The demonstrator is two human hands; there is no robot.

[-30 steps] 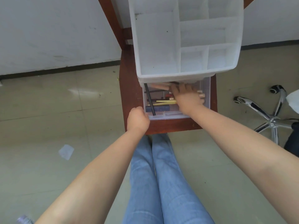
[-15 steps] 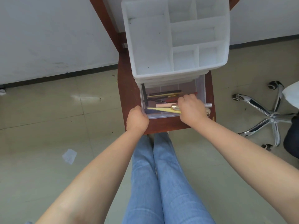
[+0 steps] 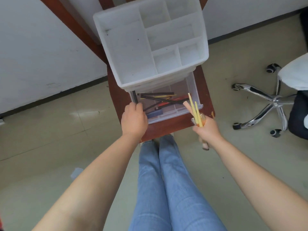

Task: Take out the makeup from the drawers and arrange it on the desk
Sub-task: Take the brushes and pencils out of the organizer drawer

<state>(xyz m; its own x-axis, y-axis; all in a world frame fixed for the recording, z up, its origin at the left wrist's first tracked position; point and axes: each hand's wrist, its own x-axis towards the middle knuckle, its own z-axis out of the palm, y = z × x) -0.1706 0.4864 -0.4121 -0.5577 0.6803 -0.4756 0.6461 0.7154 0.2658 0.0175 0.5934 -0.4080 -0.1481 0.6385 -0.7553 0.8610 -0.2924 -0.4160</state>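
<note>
The right hand (image 3: 207,129) is clenched round a bunch of sticks (image 3: 195,110): two thin yellow ones stand up out of the fist, a pinkish one leans beside them, and a dark-tipped end pokes out below the palm. They look light and stiff, smooth enough to slide against each other, so a bundle gripped mid-length like this could fan out or shed one; a firmer hold nearer the middle of all of them seems safer. Just left of that hand, across the drawer's (image 3: 193,90) front, the left hand (image 3: 134,120) grasps the near left corner, fingers curled over the rim, seemingly steadying it. Beyond its knuckles more pencils (image 3: 160,99) lie crossed in the clear tray, black, red and yellow, with a blue bar (image 3: 154,113) nearest the fingers. Crossed as they are, they should come easiest by pinching one at a free end. The drawer sits on a red-brown desk (image 3: 204,90); farther off, the white organiser (image 3: 120,75) stands over it, its compartments bare
</note>
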